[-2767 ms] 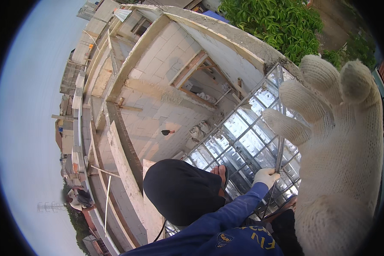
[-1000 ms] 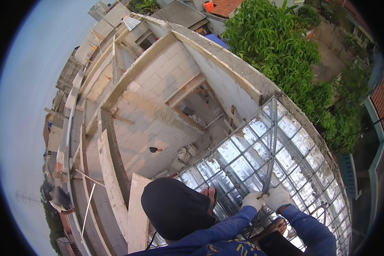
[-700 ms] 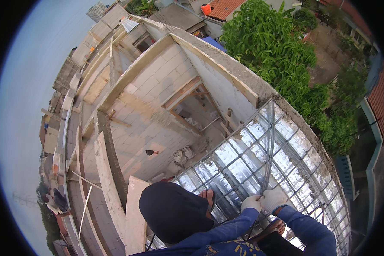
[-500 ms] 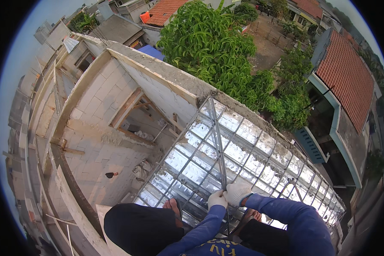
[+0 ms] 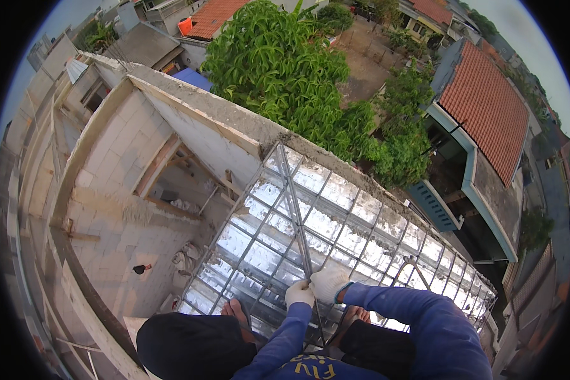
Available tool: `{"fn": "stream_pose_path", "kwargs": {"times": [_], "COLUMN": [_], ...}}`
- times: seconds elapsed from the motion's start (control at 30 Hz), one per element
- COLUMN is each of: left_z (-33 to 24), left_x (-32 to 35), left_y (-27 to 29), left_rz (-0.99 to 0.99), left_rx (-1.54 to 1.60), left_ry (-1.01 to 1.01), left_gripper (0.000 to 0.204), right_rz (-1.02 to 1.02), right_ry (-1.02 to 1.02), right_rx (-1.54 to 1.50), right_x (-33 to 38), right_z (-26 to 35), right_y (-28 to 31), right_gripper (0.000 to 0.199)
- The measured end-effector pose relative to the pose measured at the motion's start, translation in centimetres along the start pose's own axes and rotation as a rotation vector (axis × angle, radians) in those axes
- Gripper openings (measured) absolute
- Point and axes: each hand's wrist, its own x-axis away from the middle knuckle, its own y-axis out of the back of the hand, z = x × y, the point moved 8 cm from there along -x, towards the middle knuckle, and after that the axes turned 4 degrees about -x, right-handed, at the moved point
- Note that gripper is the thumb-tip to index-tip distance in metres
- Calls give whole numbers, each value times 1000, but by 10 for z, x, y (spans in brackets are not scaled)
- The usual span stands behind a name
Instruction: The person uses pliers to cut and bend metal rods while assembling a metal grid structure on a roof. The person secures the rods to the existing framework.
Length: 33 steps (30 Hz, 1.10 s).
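Observation:
Both my hands are in white gloves and meet at a bundle of long thin metal bars, which runs away from me over a steel mesh. My left hand is closed around the near part of the bars. Pressed beside it, my right hand is closed there too, its fingertips mostly hidden. Under the bars the dark mesh lies over shiny silver ribbed decking. On the mesh to the right lies a V-shaped metal tool, which looks like spread pincers.
My bare feet stand on the mesh, knees bent. Left of the decking edge is a deep drop into a room with pale block walls. A rough concrete wall top borders the far side, with a leafy tree beyond.
The whole view has shifted, so the scene sits farther left and slightly higher. My hands stay together at the same part of the bars.

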Motion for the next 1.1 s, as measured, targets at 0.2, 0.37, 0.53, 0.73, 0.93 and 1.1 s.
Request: {"fn": "stream_pose_path", "kwargs": {"times": [0.2,0.37,0.53,0.73,0.93,1.1], "left_z": [6,-12,27,28,24,7], "left_x": [5,5,-14,-17,-14,-3], "left_y": [6,-15,-15,-28,-16,-15], "left_rz": [-65,-13,72,138,104,118], "left_rx": [46,128,132,177,370,448], "left_ry": [-3,41,154,125,140,208], "left_gripper": [31,31,32,34,27,19], "right_rz": [60,-63,252,222,51,318], "right_ry": [53,310,-243,-25,-120,-306], "right_rx": [23,-21,-873,-498,-182,-961], "right_x": [-1,-60,-23,11,83,135], "right_z": [9,-62,-47,-42,-82,-109], "right_y": [-1,-79,-53,-7,-18,-89], "right_gripper": [36,40,47,55,49,51]}}
